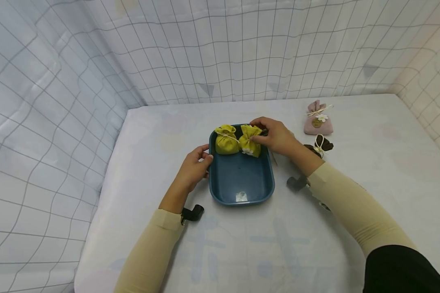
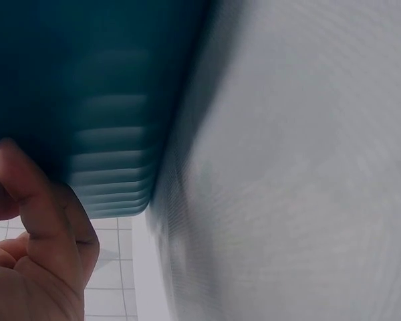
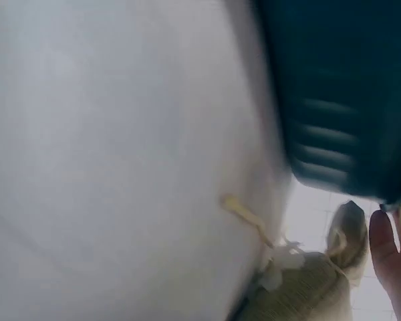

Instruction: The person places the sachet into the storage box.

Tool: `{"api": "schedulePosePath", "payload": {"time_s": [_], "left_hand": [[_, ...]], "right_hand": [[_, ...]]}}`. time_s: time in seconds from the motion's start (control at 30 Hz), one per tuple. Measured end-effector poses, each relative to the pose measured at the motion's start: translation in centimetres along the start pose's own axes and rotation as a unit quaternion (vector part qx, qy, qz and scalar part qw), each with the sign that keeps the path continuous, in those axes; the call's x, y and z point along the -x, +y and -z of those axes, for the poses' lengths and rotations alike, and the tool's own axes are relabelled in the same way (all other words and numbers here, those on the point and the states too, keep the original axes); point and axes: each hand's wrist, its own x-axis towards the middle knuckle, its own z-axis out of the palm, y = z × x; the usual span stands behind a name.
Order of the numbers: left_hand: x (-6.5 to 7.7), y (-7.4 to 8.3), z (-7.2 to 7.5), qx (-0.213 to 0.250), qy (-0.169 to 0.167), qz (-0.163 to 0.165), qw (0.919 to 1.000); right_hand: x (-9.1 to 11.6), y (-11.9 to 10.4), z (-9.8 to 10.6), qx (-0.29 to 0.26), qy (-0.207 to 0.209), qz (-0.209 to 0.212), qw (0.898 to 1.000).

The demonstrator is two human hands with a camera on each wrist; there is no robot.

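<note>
A blue plastic tray (image 1: 241, 179) holds two mustard-yellow drawstring pouches at its far end. The left yellow pouch (image 1: 226, 142) stands upright, tied with a pale cord. My right hand (image 1: 275, 136) reaches over the tray's far right corner and pinches the right yellow pouch (image 1: 250, 144), which leans and has a white flower near its base. At the left side, my left hand (image 1: 194, 167) grips the tray's rim, thumb at the edge; its bent fingers (image 2: 37, 207) lie against the outer wall in the left wrist view.
A pink pouch (image 1: 318, 124) with a white flower stands at the back right. Nearer, a dark brown pouch (image 1: 326, 144) with a pale bow is partly hidden by my right forearm. White cloth covers the table (image 1: 161, 134), and gridded white curtains (image 1: 220, 61) hang behind.
</note>
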Motion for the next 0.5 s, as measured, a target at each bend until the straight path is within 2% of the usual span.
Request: {"api": "schedulePosePath", "payload": {"time_s": [0.23, 0.5], "left_hand": [[0.1, 0.2, 0.0, -0.005, -0.001, -0.002, 1.0], [-0.1, 0.1, 0.0, -0.009, -0.004, 0.004, 0.9999]], "right_hand": [[0.5, -0.7, 2.0, -0.025, 0.013, -0.045, 0.999], [2.4, -2.8, 4.4, -0.033, 0.045, -0.025, 0.998]]}}
